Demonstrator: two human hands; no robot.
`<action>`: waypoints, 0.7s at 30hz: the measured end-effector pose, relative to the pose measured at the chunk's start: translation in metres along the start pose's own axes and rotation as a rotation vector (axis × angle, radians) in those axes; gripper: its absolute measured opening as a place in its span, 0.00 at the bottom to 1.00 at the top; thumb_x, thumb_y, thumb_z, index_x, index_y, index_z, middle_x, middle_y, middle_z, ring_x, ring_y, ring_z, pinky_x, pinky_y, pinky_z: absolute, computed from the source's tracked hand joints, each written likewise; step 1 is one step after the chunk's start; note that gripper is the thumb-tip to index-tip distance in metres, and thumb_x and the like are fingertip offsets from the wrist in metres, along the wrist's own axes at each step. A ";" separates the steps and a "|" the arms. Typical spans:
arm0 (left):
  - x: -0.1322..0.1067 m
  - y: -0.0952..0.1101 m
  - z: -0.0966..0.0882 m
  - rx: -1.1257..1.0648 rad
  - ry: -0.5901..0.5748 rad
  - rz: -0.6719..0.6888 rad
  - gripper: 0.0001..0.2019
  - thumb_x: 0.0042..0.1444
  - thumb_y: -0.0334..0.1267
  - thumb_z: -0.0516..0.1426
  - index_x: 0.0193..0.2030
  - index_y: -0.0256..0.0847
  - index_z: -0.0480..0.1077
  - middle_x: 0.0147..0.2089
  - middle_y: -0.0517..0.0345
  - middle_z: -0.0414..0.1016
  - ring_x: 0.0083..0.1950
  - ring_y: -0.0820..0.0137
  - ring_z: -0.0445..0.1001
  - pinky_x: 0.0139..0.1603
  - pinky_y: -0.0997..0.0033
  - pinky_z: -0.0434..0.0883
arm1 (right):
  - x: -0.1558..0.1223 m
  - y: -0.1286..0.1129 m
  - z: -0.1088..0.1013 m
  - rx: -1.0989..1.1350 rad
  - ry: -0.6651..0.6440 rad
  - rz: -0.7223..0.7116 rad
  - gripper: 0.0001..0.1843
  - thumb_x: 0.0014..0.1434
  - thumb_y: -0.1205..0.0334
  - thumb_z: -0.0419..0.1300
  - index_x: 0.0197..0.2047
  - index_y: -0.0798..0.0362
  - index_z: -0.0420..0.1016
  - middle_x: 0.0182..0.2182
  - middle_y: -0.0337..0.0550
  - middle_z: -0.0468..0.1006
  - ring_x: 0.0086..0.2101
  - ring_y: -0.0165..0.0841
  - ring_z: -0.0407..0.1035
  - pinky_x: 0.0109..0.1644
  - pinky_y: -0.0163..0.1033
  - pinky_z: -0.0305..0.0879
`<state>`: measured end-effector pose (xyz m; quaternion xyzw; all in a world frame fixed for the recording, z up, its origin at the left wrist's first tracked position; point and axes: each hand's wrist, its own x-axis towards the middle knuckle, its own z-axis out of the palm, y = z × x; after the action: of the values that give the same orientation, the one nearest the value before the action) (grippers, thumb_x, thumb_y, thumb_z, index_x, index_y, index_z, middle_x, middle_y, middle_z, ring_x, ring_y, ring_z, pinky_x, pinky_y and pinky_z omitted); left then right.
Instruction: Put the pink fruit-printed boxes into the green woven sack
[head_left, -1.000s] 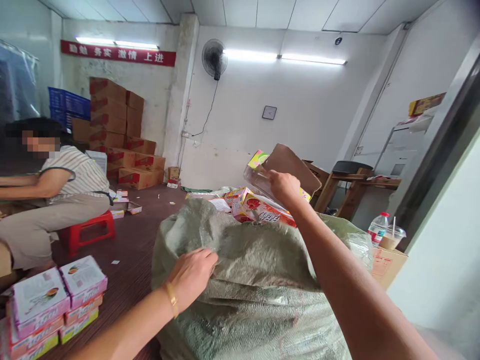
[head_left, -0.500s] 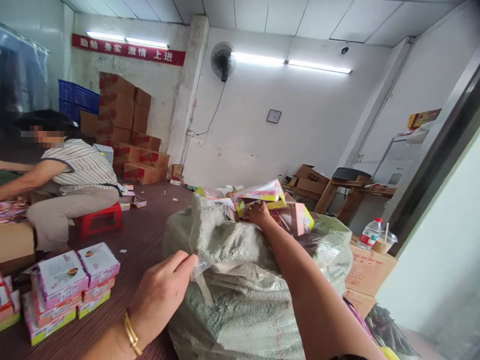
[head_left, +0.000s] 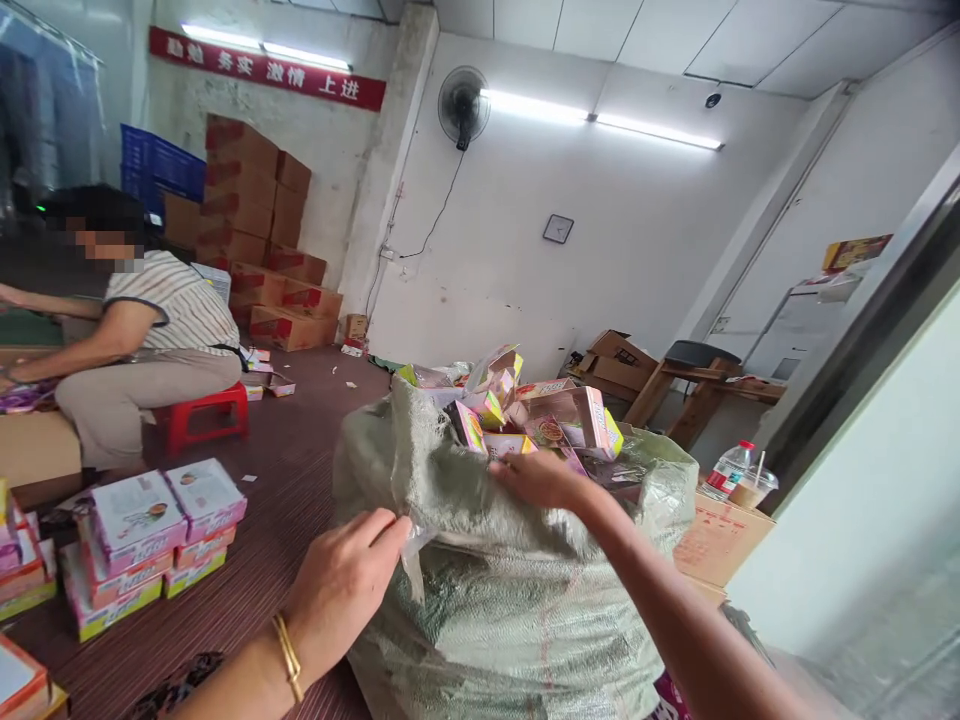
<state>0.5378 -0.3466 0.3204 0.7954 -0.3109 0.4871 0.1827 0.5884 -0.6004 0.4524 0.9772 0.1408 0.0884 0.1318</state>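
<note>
Your left hand (head_left: 341, 580), a gold bangle at its wrist, pinches a clear plastic fold at the near edge of the sack (head_left: 510, 600), fingers pressed together on it. Your right hand (head_left: 541, 478) lies flat, fingers loosely spread, on the sack's rim just below the flattened cartons (head_left: 559, 415). The sack is coarse woven green-grey plastic, creased and bulging, standing on the dark ribbed floor (head_left: 255, 560); the cartons heaped in its mouth are thin glossy card in pink, yellow and white. Half a second ago your right hand was deeper among those cartons; now it has drawn back to the rim, and the pile sits lower. To your left, stacked pink boxes (head_left: 161, 525) rest on the floor, and a seated person (head_left: 150, 350) works on a red stool (head_left: 202, 415). A bottle (head_left: 726, 468) and a cup (head_left: 756, 488) stand on a cardboard box (head_left: 716, 540) just beyond the sack.
</note>
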 end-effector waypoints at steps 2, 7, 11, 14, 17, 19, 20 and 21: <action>-0.015 0.001 0.005 -0.016 -0.043 -0.018 0.14 0.64 0.25 0.48 0.42 0.40 0.73 0.34 0.61 0.73 0.31 0.71 0.75 0.31 0.71 0.69 | -0.013 -0.029 0.010 0.080 -0.001 -0.016 0.17 0.67 0.53 0.52 0.41 0.53 0.78 0.38 0.50 0.81 0.38 0.37 0.75 0.41 0.38 0.65; -0.055 0.008 0.020 -0.059 -0.229 -0.071 0.14 0.57 0.21 0.54 0.42 0.44 0.74 0.36 0.62 0.74 0.34 0.71 0.75 0.34 0.74 0.72 | -0.039 -0.071 0.014 -0.037 -0.310 -0.209 0.16 0.64 0.53 0.56 0.42 0.53 0.81 0.39 0.53 0.82 0.42 0.45 0.76 0.39 0.42 0.63; -0.075 0.019 0.029 -0.078 -0.289 -0.036 0.17 0.53 0.20 0.55 0.44 0.43 0.74 0.38 0.61 0.76 0.36 0.70 0.77 0.35 0.73 0.74 | -0.043 -0.074 0.001 -0.066 -0.370 -0.182 0.23 0.67 0.48 0.49 0.38 0.48 0.83 0.35 0.50 0.83 0.38 0.43 0.77 0.35 0.40 0.62; -0.074 0.026 0.035 -0.063 -0.254 -0.024 0.17 0.51 0.19 0.55 0.43 0.42 0.73 0.38 0.61 0.76 0.36 0.69 0.77 0.34 0.71 0.75 | -0.007 -0.081 -0.006 0.022 -0.153 -0.062 0.29 0.70 0.45 0.41 0.42 0.50 0.81 0.38 0.52 0.82 0.40 0.42 0.77 0.39 0.41 0.65; -0.066 0.034 0.040 -0.083 -0.232 -0.005 0.15 0.49 0.20 0.56 0.41 0.41 0.72 0.36 0.61 0.76 0.33 0.68 0.77 0.32 0.70 0.75 | 0.063 -0.097 -0.002 0.164 0.035 0.014 0.32 0.69 0.42 0.42 0.46 0.56 0.79 0.47 0.59 0.79 0.49 0.46 0.74 0.49 0.43 0.66; -0.064 0.038 0.045 -0.071 -0.188 0.013 0.15 0.48 0.20 0.56 0.41 0.39 0.72 0.36 0.59 0.76 0.33 0.67 0.77 0.30 0.69 0.76 | 0.112 -0.108 0.004 0.253 0.042 0.111 0.31 0.68 0.43 0.44 0.50 0.60 0.77 0.51 0.62 0.77 0.53 0.47 0.71 0.54 0.44 0.65; -0.065 0.039 0.049 -0.052 -0.159 0.018 0.16 0.46 0.20 0.56 0.41 0.39 0.71 0.35 0.59 0.76 0.32 0.67 0.77 0.29 0.69 0.75 | 0.133 -0.112 0.007 0.279 0.042 0.152 0.29 0.68 0.46 0.46 0.51 0.62 0.76 0.52 0.63 0.76 0.54 0.48 0.71 0.54 0.44 0.65; -0.069 0.039 0.053 -0.029 -0.133 0.028 0.17 0.45 0.19 0.55 0.41 0.38 0.71 0.35 0.58 0.76 0.31 0.66 0.77 0.28 0.69 0.75 | 0.152 -0.114 0.009 0.297 0.045 0.185 0.27 0.68 0.49 0.48 0.53 0.63 0.75 0.53 0.64 0.76 0.53 0.48 0.71 0.53 0.44 0.66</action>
<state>0.5239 -0.3848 0.2346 0.8190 -0.3404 0.4310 0.1660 0.7049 -0.4514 0.4321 0.9925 0.0646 0.1004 -0.0262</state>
